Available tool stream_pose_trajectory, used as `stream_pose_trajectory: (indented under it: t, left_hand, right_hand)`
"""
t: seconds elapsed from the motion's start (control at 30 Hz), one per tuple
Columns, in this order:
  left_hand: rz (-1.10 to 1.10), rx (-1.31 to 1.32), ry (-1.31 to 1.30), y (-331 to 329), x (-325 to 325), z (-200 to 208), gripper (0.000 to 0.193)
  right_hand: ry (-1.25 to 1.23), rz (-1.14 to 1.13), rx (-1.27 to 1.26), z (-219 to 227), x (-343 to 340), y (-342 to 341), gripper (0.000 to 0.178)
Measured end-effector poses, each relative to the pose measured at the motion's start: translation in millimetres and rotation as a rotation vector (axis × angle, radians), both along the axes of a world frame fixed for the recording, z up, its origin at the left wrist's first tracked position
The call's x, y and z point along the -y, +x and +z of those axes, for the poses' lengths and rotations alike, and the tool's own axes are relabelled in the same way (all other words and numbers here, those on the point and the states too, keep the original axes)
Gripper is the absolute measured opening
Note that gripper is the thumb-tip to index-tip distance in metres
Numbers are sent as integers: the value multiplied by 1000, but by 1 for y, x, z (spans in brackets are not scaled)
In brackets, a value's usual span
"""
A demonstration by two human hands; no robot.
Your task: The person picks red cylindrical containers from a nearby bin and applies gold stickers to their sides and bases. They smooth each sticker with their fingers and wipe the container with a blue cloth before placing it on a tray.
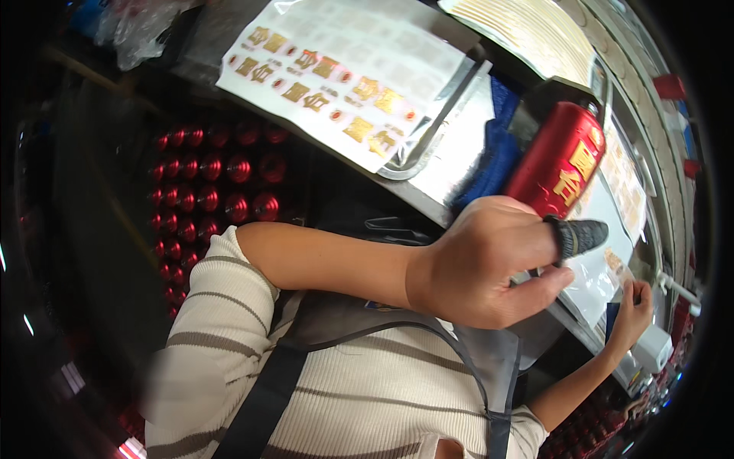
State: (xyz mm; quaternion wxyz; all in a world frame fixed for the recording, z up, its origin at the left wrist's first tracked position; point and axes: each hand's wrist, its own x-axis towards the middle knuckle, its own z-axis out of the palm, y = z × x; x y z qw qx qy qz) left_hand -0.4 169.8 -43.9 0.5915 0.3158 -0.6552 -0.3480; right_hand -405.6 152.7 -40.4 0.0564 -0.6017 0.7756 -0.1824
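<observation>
My left hand [489, 264] is in the middle, in front of a red metal bottle [556, 157] with gold characters. Its fingers are curled, and a dark finger cover [585, 236] sits on the index finger. The hand hides the bottle's lower end; I cannot make out what its fingers hold, if anything. The bottle lies tilted beside a blue cloth [493, 145]. Farther right, my right hand [633, 315] is pinched at what looks like a clear sticker [614, 260] with gold marks, at a white backing sheet [589, 294].
A sheet of gold stickers [329, 84] lies over a metal tray [417, 164] at the far side. Behind it is a gold-striped stack [527, 30]. Many red bottles [210, 195] stand below on the left. A white device [654, 348] is by my right hand.
</observation>
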Motion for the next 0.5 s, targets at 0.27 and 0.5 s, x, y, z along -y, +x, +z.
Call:
stream_pose_trajectory:
  t: [0.27, 0.5]
  left_hand:
    - [-379, 244, 15, -47, 33, 14, 66]
    - [-374, 150, 758, 33, 1, 15, 18]
  right_hand:
    - [214, 428, 498, 118, -22, 158, 15]
    - [255, 180, 962, 60, -37, 177, 18]
